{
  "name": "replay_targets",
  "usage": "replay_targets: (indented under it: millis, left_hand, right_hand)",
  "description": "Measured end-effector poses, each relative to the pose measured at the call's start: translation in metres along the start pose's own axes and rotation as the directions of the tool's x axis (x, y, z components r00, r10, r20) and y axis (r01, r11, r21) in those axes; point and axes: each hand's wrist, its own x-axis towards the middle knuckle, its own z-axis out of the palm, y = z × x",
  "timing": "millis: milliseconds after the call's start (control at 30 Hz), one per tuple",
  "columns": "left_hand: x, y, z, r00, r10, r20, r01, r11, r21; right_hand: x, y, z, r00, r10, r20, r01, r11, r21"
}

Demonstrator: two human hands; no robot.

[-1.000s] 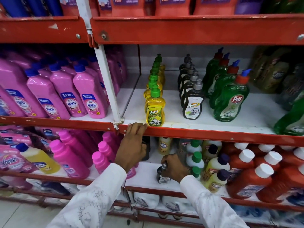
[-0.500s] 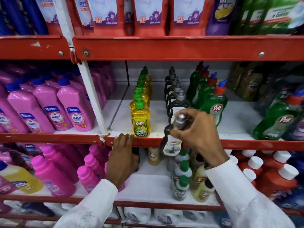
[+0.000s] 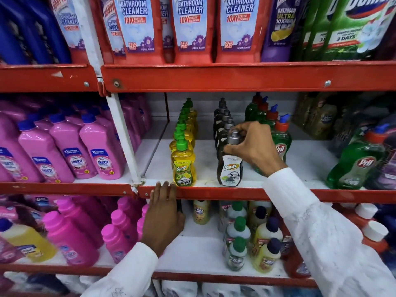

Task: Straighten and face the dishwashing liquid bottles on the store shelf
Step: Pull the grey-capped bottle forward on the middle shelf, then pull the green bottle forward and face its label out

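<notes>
Grey-capped dark bottle (image 3: 229, 166) stands at the shelf lip (image 3: 214, 192), right hand (image 3: 255, 146) pinching its neck, apparently to turn its label forward. At eight o'clock, left hand (image 3: 164, 215) lies spread against the lip, likely bracing; yellow bottle (image 3: 183, 168) stands at nine o'clock.

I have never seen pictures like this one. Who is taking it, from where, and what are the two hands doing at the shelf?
A person wears one wide camera on the head, so you look down at their own hands. No machine is here. The right hand grips the neck of a dark dishwashing bottle standing at the front of its row, label forward. The left hand holds nothing; its fingers rest on the red shelf edge. Beside stand a yellow bottle row and green Pril bottles. Pink bottles fill the left bay.
</notes>
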Motion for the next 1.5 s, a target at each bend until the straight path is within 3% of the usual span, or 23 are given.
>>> replay_targets:
  millis: [333,500,633,800,933,1100,1267,1500]
  left_hand:
    - [-0.004,0.014,-0.008,0.999,-0.046,0.024,0.046,0.999,0.008]
    - [-0.004,0.052,-0.013,0.975,0.132,-0.177,-0.148,0.986,-0.082]
    - [0.001,0.087,-0.004,0.938,0.291,-0.19,-0.312,0.945,-0.094]
    - [0.011,0.128,0.019,0.876,0.468,-0.114,-0.479,0.872,-0.102]
    - [0.02,0.146,0.031,0.856,0.514,-0.054,-0.517,0.852,-0.076]
    - [0.023,0.153,0.037,0.878,0.478,-0.005,-0.478,0.878,-0.031]
    - [0.022,0.153,0.036,0.892,0.452,-0.004,-0.452,0.891,-0.035]
    - [0.021,0.156,0.035,0.904,0.428,0.01,-0.426,0.903,-0.052]
  right_hand:
    - [0.003,0.023,0.011,0.998,0.0,0.064,0.003,0.999,-0.038]
    - [-0.013,0.037,0.003,1.0,-0.009,-0.008,0.009,1.0,-0.019]
    - [-0.052,0.07,-0.006,0.981,0.009,-0.196,-0.004,1.0,0.028]
    - [-0.098,0.127,-0.015,0.825,0.084,-0.559,-0.039,0.995,0.093]
    - [-0.095,0.167,-0.033,0.722,0.187,-0.666,-0.168,0.981,0.092]
    - [-0.078,0.199,-0.056,0.584,0.35,-0.733,-0.41,0.906,0.106]
    - [-0.065,0.22,-0.071,0.598,0.441,-0.669,-0.486,0.863,0.135]
    - [-0.059,0.221,-0.084,0.647,0.405,-0.646,-0.42,0.896,0.141]
